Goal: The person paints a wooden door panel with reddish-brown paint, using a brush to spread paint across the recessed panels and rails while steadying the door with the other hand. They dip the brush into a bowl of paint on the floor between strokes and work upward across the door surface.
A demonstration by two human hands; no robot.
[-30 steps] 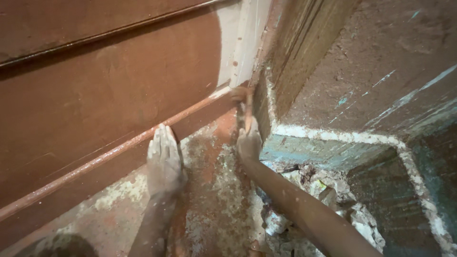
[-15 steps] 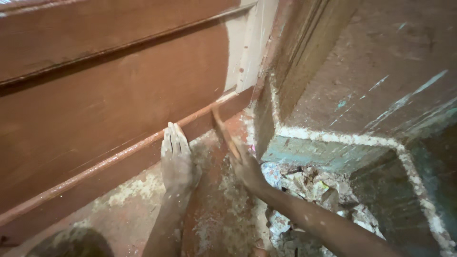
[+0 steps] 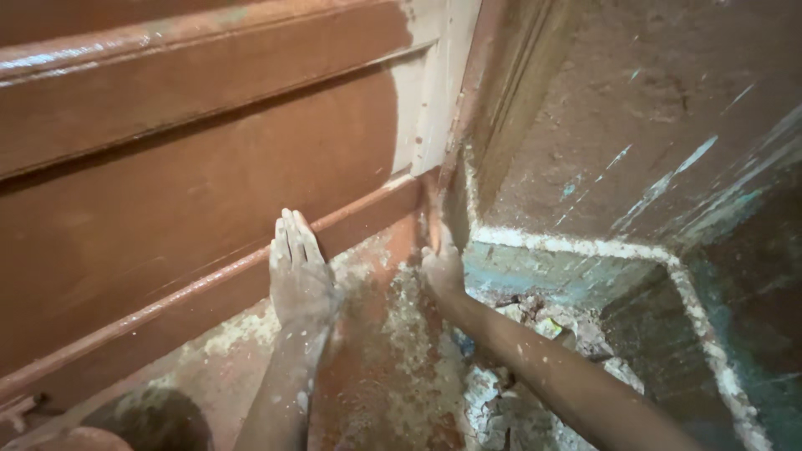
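— What colour is the door (image 3: 209, 192)?
— Red-brown, glossy, with an unpainted off-white patch (image 3: 422, 108) by its edge.
— And my hands?
— My left hand (image 3: 299, 276) and right hand (image 3: 441, 269) are dusted whitish-grey.
— The floor (image 3: 376, 367)?
— Red-brown, flecked with pale blotches.
— That wall (image 3: 652, 150)?
— Brown, streaked turquoise, with a white line (image 3: 585, 247) below.

1. A strip of unpainted pale wood (image 3: 434, 83) runs upright at the far middle, between the brown panelling on the left and the wall on the right.
2. A rough brown wall (image 3: 635, 108) fills the far right, streaked with pale blue-green scrapes.
3. A white painted line (image 3: 576, 246) crosses the right side below that wall and bends down towards the near right corner.
4. Loose rubble and pale plaster chips (image 3: 543, 326) lie heaped in the near right, below the white line.
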